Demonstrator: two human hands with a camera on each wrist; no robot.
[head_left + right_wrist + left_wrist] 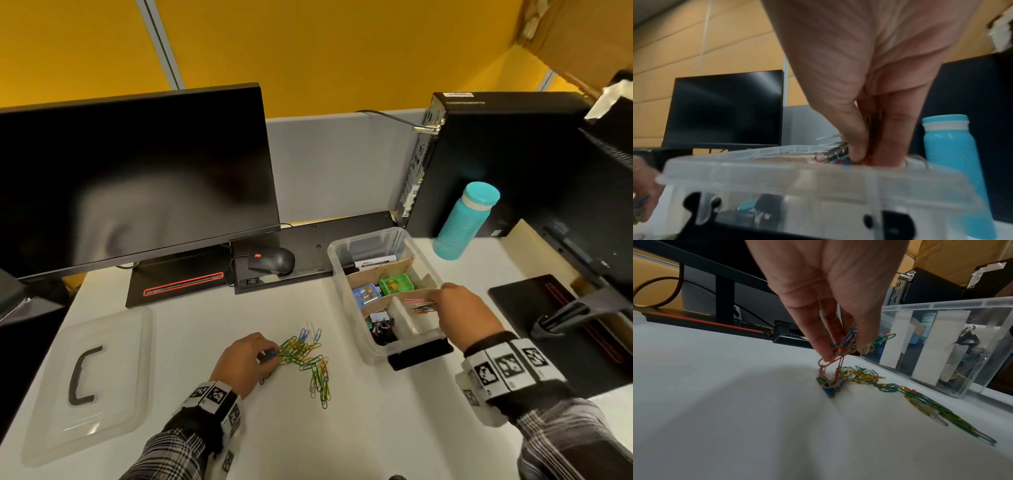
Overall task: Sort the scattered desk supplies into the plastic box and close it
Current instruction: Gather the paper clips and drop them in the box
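We see the left hand (244, 359) low over the smooth white desk (191, 342), its fingers (819, 344) and thumb pinching a tangled bunch of thin, wire-looped paper clips (844, 342) in red, blue and green. Just below those fingertips a few linked clips dangle down to the loose pile of clips (308, 356) on the desk, which trails away from the fingers toward the near edge in a green and yellow chain. The right hand (462, 313) reaches into the clear plastic box (337, 270), a rounded-corner tub with glossy see-through walls; its fingers (857, 146) are closed together on a second small cluster of coloured clips (419, 306), held over the near right compartment. Beside those fingers, across a white divider, the neighbouring compartment holds black binder clips (380, 327). Past the fingertips, behind a brown cardboard divider, lie a green tape dispenser (397, 283) and a blue one (366, 294), and farther still a black-and-white marker (373, 263). Well to the left of the left fingers the clear lid (113, 404) lies flat on the desk, its black C-shaped handle facing up. Beyond the right hand stands a matte turquoise bottle (464, 219).
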